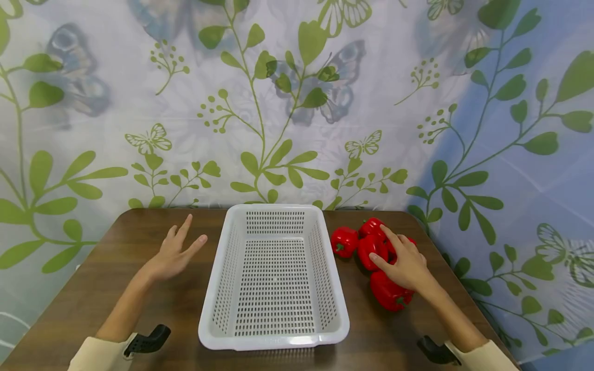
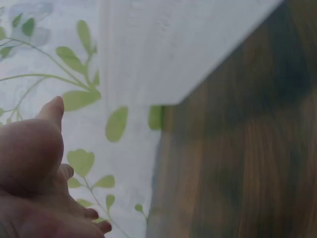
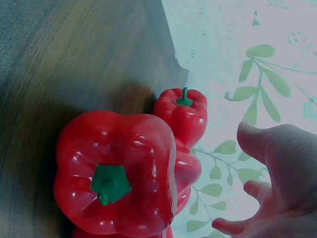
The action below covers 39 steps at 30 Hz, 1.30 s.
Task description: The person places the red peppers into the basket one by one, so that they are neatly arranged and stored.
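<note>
Several red peppers with green stems lie grouped right of a white slotted basket [image 1: 275, 342]. One pepper [image 1: 344, 241] sits nearest the basket; another [image 1: 391, 292] lies closest to the table's front and looks large in the right wrist view [image 3: 116, 173]. My right hand [image 1: 405, 263] is over the group with thumb and fingers spread, holding nothing; whether it touches a pepper cannot be told. Left of the basket my left hand [image 1: 172, 255] hovers with spread fingers, holding nothing. In the left wrist view that hand [image 2: 37, 173] is apart from the basket's outer wall [image 2: 148, 54].
The basket stands on a dark brown wooden table [image 1: 181, 309], near its middle. Behind the table's far edge hangs a pale cloth [image 1: 185, 118] printed with green leaves and butterflies, continuing along the right side.
</note>
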Each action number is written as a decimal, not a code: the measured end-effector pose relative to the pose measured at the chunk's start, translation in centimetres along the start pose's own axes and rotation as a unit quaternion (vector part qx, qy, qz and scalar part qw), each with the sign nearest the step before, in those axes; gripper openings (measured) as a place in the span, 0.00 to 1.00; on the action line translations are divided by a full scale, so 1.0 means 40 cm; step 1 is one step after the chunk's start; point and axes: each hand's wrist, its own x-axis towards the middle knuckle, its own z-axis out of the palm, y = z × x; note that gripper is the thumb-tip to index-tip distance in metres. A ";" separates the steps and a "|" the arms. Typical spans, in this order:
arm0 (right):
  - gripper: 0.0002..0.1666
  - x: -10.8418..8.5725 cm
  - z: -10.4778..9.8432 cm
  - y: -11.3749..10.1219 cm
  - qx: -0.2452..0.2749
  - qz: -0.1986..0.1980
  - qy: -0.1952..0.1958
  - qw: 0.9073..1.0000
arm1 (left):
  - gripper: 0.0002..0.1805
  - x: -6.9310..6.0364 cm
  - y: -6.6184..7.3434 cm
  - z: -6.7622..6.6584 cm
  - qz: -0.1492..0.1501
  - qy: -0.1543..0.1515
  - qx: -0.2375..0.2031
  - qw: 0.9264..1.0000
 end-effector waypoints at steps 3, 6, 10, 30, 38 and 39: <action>0.49 -0.003 -0.012 0.006 0.026 -0.015 -0.015 0.999 | 0.47 0.001 0.009 0.010 -0.002 -0.038 -0.085 0.996; 0.51 -0.004 -0.023 0.016 0.041 -0.014 -0.036 0.998 | 0.47 0.003 0.016 0.022 -0.020 -0.070 -0.150 0.986; 0.53 -0.006 -0.035 0.030 0.034 0.001 -0.060 0.998 | 0.46 0.009 0.014 0.035 -0.041 -0.095 -0.211 0.972; 0.57 -0.039 -0.057 0.050 0.039 0.028 -0.109 0.993 | 0.46 0.019 -0.001 0.091 -0.003 -0.114 -0.336 0.935; 0.55 -0.054 -0.055 0.060 0.035 0.030 -0.120 0.992 | 0.46 0.026 -0.009 0.107 -0.013 -0.117 -0.360 0.925; 0.55 -0.056 -0.054 0.061 0.035 0.032 -0.123 0.991 | 0.45 0.028 -0.010 0.108 -0.013 -0.118 -0.364 0.924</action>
